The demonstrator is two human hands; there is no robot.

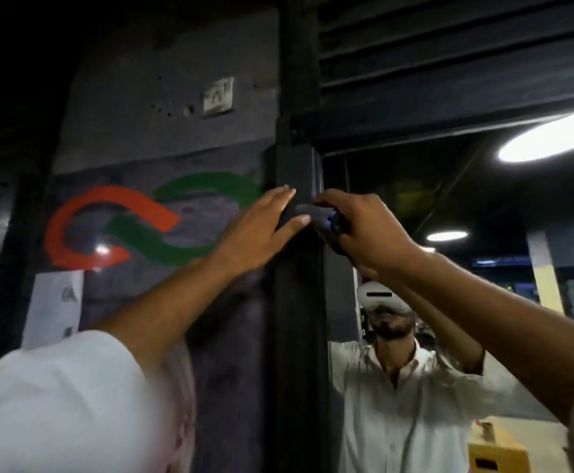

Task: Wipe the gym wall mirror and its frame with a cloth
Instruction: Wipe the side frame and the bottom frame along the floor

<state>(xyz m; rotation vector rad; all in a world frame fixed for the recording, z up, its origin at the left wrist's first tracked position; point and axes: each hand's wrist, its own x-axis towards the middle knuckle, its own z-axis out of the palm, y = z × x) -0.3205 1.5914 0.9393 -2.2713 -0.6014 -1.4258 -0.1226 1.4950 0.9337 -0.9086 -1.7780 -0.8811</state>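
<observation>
1. Wall mirror (456, 186), a large sheet of glass, fills the right side of the view and reflects a person in a white shirt with a white headset.
2. Its tall black frame (295, 319) runs upright down the middle of the picture, between the glass and a dark grey painted wall (162, 107).
3. A bunched grey-and-blue cloth (316, 213) sits against the frame's upper part, at the edge where it meets the glass.
4. The right hand (367, 230) is raised and its fingers are curled round the cloth, grasping it against the frame.
5. The left hand (261, 223) is raised beside it with fingers straight and released, laid flat across the wall and the frame; its thumb tip lies just beside the cloth.
6. The wall bears a painted orange-and-green looped logo (135, 227), partly covered by the left hand.
7. A white paper sheet (55, 302) hangs below the logo, and a small white sticker (218, 97) sits higher up.
8. Bright oval ceiling lights (551, 136) show in the glass.
9. A white sleeve (57, 404) covers the left upper arm at the lower left.
</observation>
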